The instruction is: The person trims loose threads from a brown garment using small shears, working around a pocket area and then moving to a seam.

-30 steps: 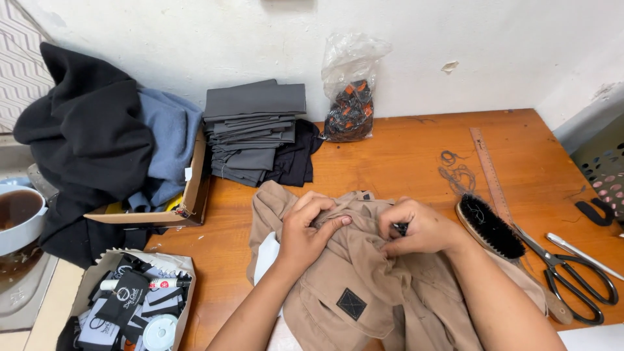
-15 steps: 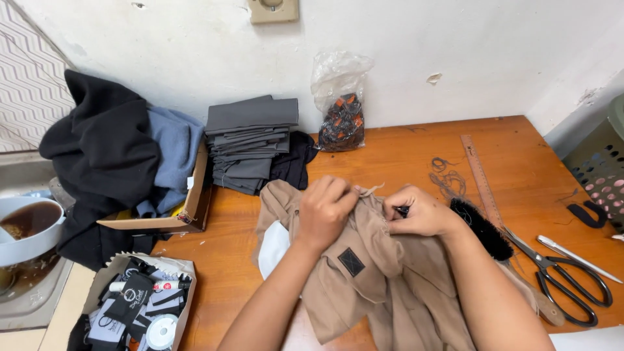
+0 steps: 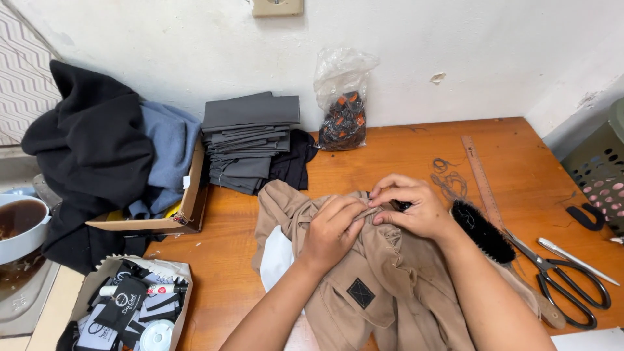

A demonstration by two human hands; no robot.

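While both hands meet over the middle of the wooden counter (image 3: pixel 390 146), the left hand (image 3: pixel 331 231) pinches a fold of the tan garment (image 3: pixel 383 286), its fingers (image 3: pixel 351 211) curled shut on the cloth. Touching it, the right hand (image 3: pixel 413 208) has closed its own fingers on the same fold, with a small dark thing, too hidden to name, at the fingertips. The garment lies bunched at the near middle, one black square patch (image 3: pixel 361 292) showing. Just right of it lies one black brush (image 3: pixel 482 231), then one pair of scissors (image 3: pixel 562 283) and, farther back, one wooden ruler (image 3: pixel 481 172). At the far side stand one stack of folded grey cloth (image 3: pixel 250 140) and one plastic bag (image 3: pixel 343 104). To the left sit two open cardboard boxes, one with dark clothes (image 3: pixel 182 214), one near with labels (image 3: pixel 130 305).
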